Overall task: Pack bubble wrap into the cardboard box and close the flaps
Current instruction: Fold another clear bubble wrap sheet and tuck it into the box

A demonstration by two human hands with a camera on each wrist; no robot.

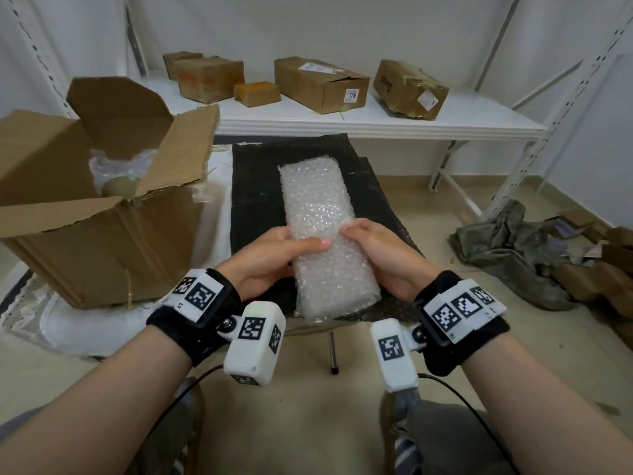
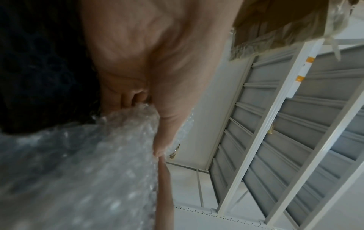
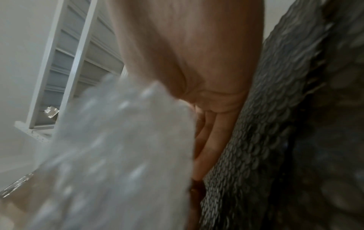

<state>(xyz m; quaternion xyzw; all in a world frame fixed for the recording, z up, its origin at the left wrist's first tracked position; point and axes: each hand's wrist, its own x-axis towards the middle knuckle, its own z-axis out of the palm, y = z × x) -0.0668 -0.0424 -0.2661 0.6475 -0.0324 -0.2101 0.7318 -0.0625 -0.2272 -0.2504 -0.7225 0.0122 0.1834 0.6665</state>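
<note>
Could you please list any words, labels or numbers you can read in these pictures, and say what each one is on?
"BLL", uncertain: sticker on the end of the long cardboard box on the white shelf.
Too blurred to read: that box's top label, and the print and sticker on the crumpled box.
Wrist bands: only square coded markers, plus tiny unreadable characters.
Wrist views: no text.

The bubble wrap (image 1: pixel 325 234) lies lengthwise on the mat (image 1: pixel 253 193), with the left hand (image 1: pixel 270 258) on its left edge and the right hand (image 1: pixel 380 252) on its right. The box (image 1: pixel 92 241) stands left of the mat (flaps up, more wrap inside). Behind the mat runs a shelf (image 1: pixel 376 123) bearing several cartons (image 1: pixel 320 84). A cloth heap (image 1: pixel 513 255) lies on the floor to the right.
</note>
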